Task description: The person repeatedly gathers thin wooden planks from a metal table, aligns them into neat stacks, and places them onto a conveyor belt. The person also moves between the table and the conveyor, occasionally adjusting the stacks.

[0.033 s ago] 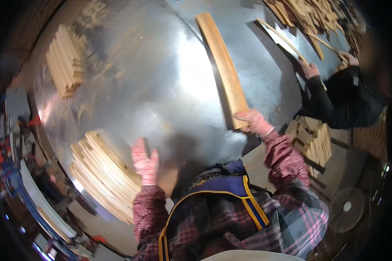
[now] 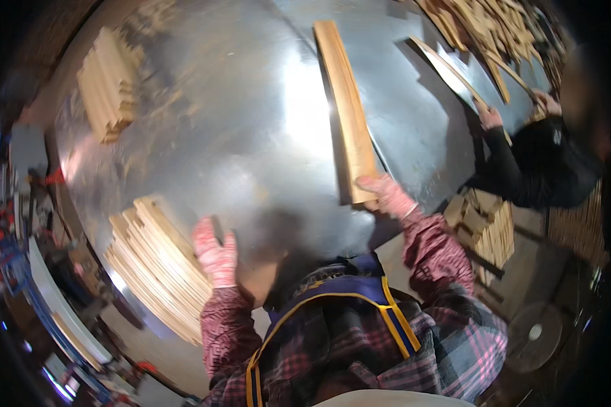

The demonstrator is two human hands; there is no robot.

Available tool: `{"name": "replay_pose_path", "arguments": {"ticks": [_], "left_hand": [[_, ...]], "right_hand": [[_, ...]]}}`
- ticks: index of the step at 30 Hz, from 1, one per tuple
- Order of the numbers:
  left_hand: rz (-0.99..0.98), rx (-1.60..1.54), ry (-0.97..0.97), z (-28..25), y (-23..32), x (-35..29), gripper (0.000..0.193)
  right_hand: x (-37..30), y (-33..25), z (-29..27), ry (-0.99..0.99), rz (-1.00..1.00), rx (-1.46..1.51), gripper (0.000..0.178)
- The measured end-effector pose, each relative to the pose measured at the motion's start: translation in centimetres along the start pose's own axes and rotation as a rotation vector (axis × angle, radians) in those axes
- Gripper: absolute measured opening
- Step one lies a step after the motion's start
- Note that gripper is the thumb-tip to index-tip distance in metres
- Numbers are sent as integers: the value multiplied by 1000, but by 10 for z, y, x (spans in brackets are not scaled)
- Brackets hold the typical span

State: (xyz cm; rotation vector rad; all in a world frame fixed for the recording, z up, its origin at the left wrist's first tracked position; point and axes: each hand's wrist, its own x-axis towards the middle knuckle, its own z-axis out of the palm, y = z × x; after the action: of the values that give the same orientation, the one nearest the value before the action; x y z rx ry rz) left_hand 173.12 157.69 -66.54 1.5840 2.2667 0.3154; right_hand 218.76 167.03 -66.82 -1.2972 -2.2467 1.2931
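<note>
My right hand (image 2: 391, 195), in a pink and white glove, grips the near end of a long wooden board (image 2: 349, 112). The board reaches away from me over the shiny metal table (image 2: 231, 136), its far end slightly to the left. My left hand (image 2: 216, 254), gloved alike, holds nothing; its thumb stands apart from the fingers. Just left of it lies a stack of pale wooden strips (image 2: 159, 268), side by side at the table's near left edge. Whether the left fingers touch that stack I cannot tell.
At the far left is another stack of wooden pieces (image 2: 108, 88). On the right, a co-worker in a dark sleeve (image 2: 502, 166) handles thin wooden strips (image 2: 448, 68). Loose wood (image 2: 485, 27) is heaped at the far right; bundled wood (image 2: 489, 227) stands beyond my right arm.
My right hand and the near end of the board have shifted slightly left. The left hand has also moved a little left, toward the strip stack. The view has shifted slightly.
</note>
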Motion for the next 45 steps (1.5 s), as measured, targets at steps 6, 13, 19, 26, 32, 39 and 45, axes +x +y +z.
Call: {"name": "replay_pose_path", "arguments": {"ticks": [6, 13, 19, 26, 32, 39, 45], "left_hand": [[-425, 411, -4, -59, -98, -22, 103], [-479, 362, -83, -32, -110, -17, 107], [-455, 288, -32, -33, -113, -5, 104], [-517, 334, 1, -36, -82, -28, 102], [-355, 362, 57, -41, -64, -53, 104], [27, 75, 141, -63, -85, 13, 90], [-247, 357, 171, -92, -158, -205, 86]], "right_hand": [[214, -108, 37, 37, 752, 501, 56], [566, -172, 98, 119, -274, -818, 37], [633, -170, 166, 466, 94, -47, 28], [290, -143, 200, -183, 212, 283, 37], [-26, -96, 124, -79, 674, 622, 40], [-35, -65, 152, 248, 329, 340, 41], [-21, -152, 145, 114, 361, 751, 54]]}}
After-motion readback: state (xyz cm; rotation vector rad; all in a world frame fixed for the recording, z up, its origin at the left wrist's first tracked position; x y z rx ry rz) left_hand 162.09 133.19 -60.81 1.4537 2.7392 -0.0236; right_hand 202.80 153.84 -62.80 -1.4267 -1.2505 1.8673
